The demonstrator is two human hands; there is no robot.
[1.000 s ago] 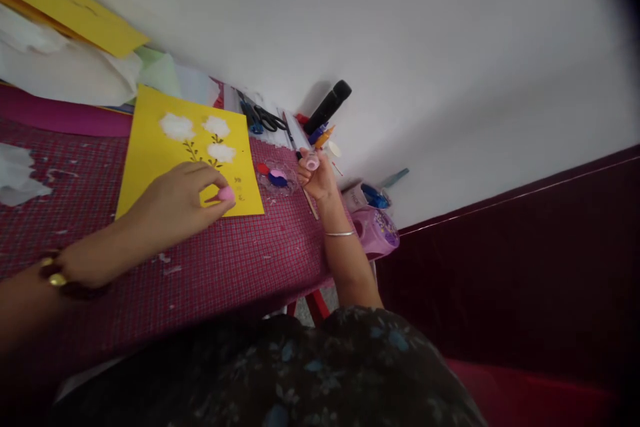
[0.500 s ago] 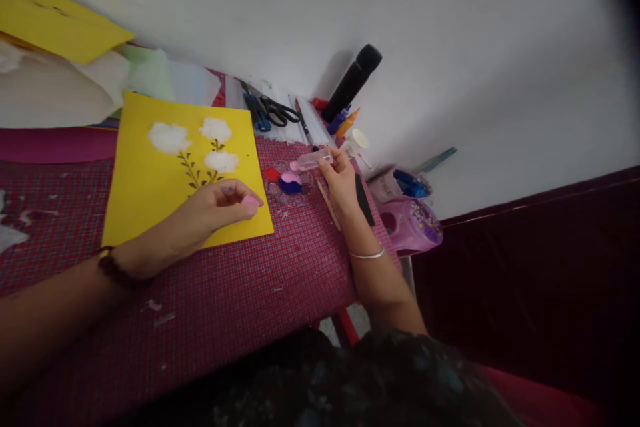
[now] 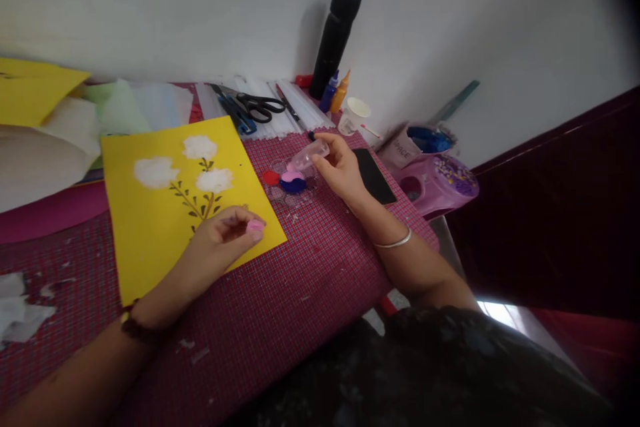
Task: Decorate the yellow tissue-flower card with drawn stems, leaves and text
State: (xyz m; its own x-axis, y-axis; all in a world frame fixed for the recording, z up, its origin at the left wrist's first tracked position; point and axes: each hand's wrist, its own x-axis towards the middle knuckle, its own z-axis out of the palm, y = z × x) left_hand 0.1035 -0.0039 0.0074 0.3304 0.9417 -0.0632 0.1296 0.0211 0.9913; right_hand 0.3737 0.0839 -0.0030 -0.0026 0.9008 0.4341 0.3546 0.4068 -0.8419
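My right hand (image 3: pixel 340 170) is closed around a clear paint bottle (image 3: pixel 309 155) with some pink in it. The bottle tilts down, its mouth at the pink paint in a clear palette (image 3: pixel 293 199). Red paint (image 3: pixel 271 177) and dark blue paint (image 3: pixel 294 186) lie in other wells. My left hand (image 3: pixel 225 233) pinches a small pink cap (image 3: pixel 255 226) above the lower right part of a yellow sheet (image 3: pixel 150 233). On that sheet are white fluffy flowers (image 3: pixel 156 173) with dark stems and leaves; my left hand hides part of the stems.
Behind the sheet lie black-handled scissors (image 3: pixel 261 107), a blue cutter (image 3: pixel 240 115) and white sticks (image 3: pixel 313 113). A black bottle (image 3: pixel 336 40), paint tubes (image 3: pixel 341 92) and a paper cup (image 3: pixel 355 115) stand by the wall. Pink containers (image 3: pixel 440 183) sit at the right edge.
The camera view has shifted and turned. The bottle in my right hand is tipped more steeply, its mouth down at the palette. My left hand still holds the pink cap.
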